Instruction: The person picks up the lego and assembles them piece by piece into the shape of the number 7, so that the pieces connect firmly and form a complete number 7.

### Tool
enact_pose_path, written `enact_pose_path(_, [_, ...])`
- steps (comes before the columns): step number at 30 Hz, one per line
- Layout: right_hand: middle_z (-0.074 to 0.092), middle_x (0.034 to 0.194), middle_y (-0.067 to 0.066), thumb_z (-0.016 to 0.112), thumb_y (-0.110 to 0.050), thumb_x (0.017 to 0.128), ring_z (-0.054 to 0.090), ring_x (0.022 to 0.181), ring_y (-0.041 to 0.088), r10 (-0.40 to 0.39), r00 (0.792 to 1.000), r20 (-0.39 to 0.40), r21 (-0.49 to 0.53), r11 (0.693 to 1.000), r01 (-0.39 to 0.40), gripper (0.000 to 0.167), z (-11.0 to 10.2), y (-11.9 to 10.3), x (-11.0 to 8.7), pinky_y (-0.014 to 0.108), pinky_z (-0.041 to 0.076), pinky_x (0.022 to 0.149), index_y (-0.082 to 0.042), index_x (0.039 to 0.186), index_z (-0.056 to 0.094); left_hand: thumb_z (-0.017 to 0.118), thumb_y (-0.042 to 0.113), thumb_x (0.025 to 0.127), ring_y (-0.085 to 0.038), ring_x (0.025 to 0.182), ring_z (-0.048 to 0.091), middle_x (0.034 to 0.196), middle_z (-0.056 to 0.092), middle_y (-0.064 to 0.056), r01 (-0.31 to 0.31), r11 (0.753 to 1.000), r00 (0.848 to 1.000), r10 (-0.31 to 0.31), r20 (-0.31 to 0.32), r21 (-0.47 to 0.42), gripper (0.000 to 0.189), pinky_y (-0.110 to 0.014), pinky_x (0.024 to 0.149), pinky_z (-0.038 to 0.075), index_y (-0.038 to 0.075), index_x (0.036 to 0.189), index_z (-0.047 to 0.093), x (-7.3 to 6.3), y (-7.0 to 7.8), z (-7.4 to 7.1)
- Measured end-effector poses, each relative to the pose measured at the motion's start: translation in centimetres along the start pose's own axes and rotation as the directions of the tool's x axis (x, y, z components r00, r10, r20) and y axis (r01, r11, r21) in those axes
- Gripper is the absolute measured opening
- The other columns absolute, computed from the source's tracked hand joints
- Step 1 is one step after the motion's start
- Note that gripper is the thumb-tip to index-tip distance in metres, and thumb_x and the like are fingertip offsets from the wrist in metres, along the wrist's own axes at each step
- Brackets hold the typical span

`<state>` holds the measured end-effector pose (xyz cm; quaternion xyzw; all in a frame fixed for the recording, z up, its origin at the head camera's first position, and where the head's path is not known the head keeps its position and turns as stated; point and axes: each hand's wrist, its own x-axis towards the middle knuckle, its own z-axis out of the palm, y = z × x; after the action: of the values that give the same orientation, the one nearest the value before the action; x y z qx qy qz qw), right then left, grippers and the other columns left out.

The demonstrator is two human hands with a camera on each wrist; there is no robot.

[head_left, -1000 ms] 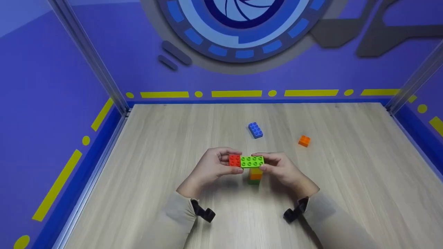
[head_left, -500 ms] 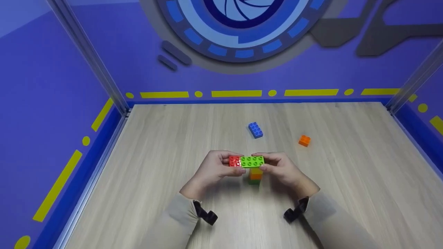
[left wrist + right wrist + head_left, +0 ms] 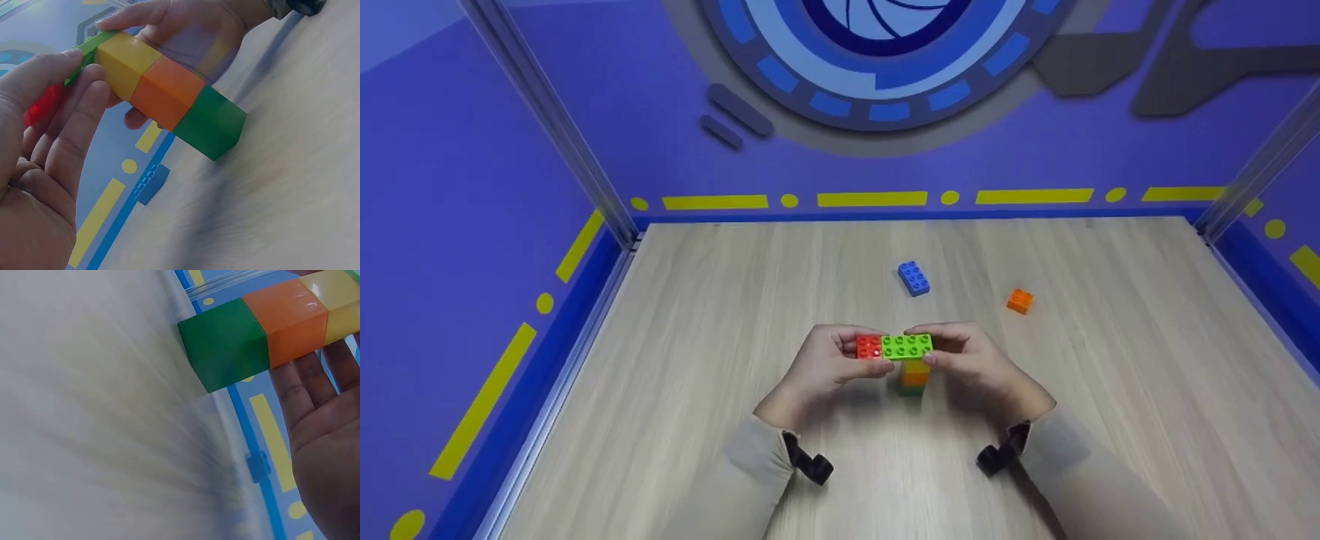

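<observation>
A red brick [image 3: 868,346] sits against the left end of a light green brick [image 3: 907,346]; whether they are joined cannot be seen. My left hand [image 3: 829,361] pinches the red brick between thumb and fingers, its thumb tip reaching the light green one. My right hand [image 3: 971,355] holds the light green brick's right end. Under that brick runs a column of a yellow brick [image 3: 128,63], an orange brick [image 3: 167,91] and a dark green brick [image 3: 225,343] at the bottom. Whether the column's base touches the table is unclear.
A blue brick [image 3: 913,278] lies on the wooden table [image 3: 720,300] beyond my hands. Farther right lies a small orange brick [image 3: 1020,301]. Printed blue-purple panels [image 3: 840,172] wall the table at the back and both sides.
The left hand has edged slightly right, its thumb now farther along the light green brick. The right hand keeps its hold. The head view has tilted a little.
</observation>
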<state>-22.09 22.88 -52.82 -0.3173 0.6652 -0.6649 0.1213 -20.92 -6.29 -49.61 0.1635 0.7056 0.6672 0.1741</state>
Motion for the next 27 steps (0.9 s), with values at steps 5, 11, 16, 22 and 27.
enact_pose_path(5, [0.079, 0.143, -0.003, 0.055, -0.004, 0.113, 0.073, 0.125, 0.009, -0.021, 0.999, 0.047, 0.010, 1.000, 0.020, 0.040, -0.6, -0.7, 0.3, 0.023, 0.059, 0.109, 0.009, 0.149, 0.066, 0.093, 0.005, 0.093, -0.013, 0.098, 0.083, 0.119, 0.087, -0.015, -0.001, 1.000, 1.000, 0.001, -0.001, -0.012, 0.042, -0.025, 0.086, 0.070, 0.002, 0.133, 0.081, -0.1, -0.2, 0.0])
enact_pose_path(11, [0.075, 0.151, 0.013, 0.056, -0.024, 0.119, 0.069, 0.137, 0.015, 0.155, 0.977, -0.144, -0.241, 0.953, -0.187, 0.037, -1.3, -2.1, 1.8, 0.024, 0.054, 0.116, -0.006, 0.147, 0.074, 0.093, 0.005, 0.092, -0.014, 0.100, 0.084, 0.119, 0.087, -0.014, -0.001, 1.000, 1.000, 0.001, -0.007, 0.010, 0.042, -0.026, 0.088, 0.070, 0.002, 0.132, 0.082, -0.2, -0.3, -0.1])
enact_pose_path(16, [0.072, 0.152, 0.017, 0.067, -0.033, 0.115, 0.066, 0.136, 0.027, 0.272, 0.880, -0.388, -0.329, 0.851, -0.409, 0.039, -1.7, -3.0, 3.7, 0.041, 0.054, 0.122, -0.012, 0.147, 0.074, 0.094, 0.007, 0.092, -0.015, 0.101, 0.084, 0.118, 0.087, -0.014, -0.017, 0.999, 1.000, 0.018, -0.017, 0.041, 0.040, -0.025, 0.088, 0.070, 0.002, 0.130, 0.083, -0.2, -0.1, 0.0])
enact_pose_path(22, [0.068, 0.150, 0.016, 0.071, -0.023, 0.112, 0.062, 0.128, 0.034, 0.285, 0.781, -0.555, -0.351, 0.771, -0.531, 0.038, -1.9, -2.8, 6.2, 0.047, 0.058, 0.113, -0.009, 0.147, 0.072, 0.094, 0.005, 0.092, -0.014, 0.099, 0.083, 0.115, 0.087, -0.014, -0.013, 1.000, 1.000, 0.013, -0.022, 0.017, 0.037, -0.024, 0.086, 0.069, 0.001, 0.126, 0.082, -0.1, -0.2, 0.0])
enact_pose_path(27, [0.061, 0.159, 0.017, 0.077, -0.024, 0.109, 0.058, 0.141, 0.039, 0.340, 0.728, -0.596, -0.372, 0.686, -0.625, 0.043, -1.9, -1.6, 8.0, 0.058, 0.054, 0.124, -0.015, 0.150, 0.069, 0.095, 0.005, 0.090, -0.012, 0.097, 0.080, 0.114, 0.087, -0.012, -0.022, 0.999, 0.999, 0.023, -0.029, 0.032, 0.037, -0.021, 0.082, 0.067, 0.003, 0.124, 0.081, -0.1, -0.4, 0.1])
